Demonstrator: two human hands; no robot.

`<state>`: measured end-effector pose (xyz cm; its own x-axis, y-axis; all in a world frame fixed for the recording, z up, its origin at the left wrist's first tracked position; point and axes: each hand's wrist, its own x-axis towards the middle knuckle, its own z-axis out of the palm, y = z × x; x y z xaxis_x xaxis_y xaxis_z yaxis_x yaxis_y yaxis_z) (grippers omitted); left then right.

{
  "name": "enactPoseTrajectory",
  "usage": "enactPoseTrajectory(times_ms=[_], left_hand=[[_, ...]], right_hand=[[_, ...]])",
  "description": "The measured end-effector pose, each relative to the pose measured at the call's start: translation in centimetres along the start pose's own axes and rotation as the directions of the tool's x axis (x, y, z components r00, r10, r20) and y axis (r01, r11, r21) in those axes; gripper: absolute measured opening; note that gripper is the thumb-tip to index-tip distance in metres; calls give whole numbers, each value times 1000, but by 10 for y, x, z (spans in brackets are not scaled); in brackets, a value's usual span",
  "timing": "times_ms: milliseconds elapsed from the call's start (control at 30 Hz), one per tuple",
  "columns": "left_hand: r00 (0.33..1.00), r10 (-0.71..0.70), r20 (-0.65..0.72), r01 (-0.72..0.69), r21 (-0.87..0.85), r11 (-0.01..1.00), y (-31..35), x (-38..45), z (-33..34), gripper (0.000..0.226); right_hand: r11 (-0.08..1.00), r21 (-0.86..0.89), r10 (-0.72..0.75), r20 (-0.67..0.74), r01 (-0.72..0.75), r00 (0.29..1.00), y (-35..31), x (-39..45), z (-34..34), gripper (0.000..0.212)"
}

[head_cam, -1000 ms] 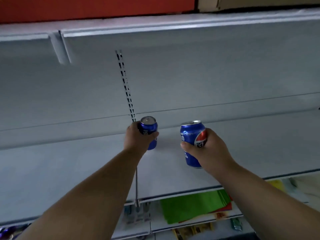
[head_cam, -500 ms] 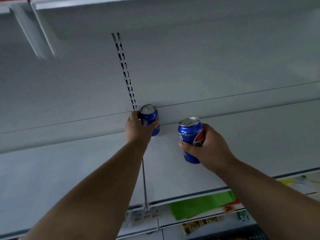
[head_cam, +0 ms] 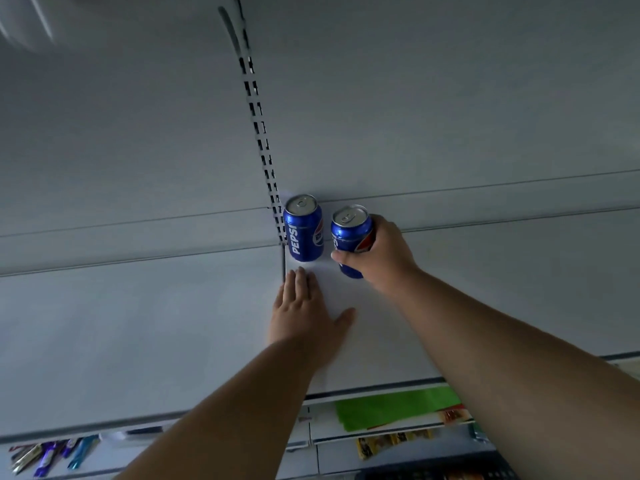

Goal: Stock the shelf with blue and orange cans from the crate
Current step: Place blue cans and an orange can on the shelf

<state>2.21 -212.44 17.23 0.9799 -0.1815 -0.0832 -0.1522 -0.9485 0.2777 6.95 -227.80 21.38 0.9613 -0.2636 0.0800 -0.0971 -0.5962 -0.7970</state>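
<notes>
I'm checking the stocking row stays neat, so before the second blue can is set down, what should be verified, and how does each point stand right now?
1. First can stands upright at the back of the shelf, beside the slotted rail: ok.
2. Left hand is off the first can, fingers straight, just in front of it: ok.
3. Right hand has a firm grip round the second can: ok.
4. Second can is upright: not ok, it leans slightly.
5. Bare shelf space to the right of the first can: ok.
6. Second can's base is resting on the shelf: cannot tell, the hand hides part of it.
</notes>
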Motion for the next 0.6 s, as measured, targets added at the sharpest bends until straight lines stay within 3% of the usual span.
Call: enactPoseTrajectory(times_ms=[167,267,600], left_hand=[[999,6,48,-9,58,998,-1,3,3,103],[998,14,53,-19,82,996,0,4,3,102],[999,7,45,-12,105,994,1,5,2,102]], right_hand=[[999,-16,45,-19,-45,999,15,5,9,70],[995,-89,39,-19,-40,999,22,2,11,80],[986,-157,52,-31,-56,998,-2,33,19,75]])
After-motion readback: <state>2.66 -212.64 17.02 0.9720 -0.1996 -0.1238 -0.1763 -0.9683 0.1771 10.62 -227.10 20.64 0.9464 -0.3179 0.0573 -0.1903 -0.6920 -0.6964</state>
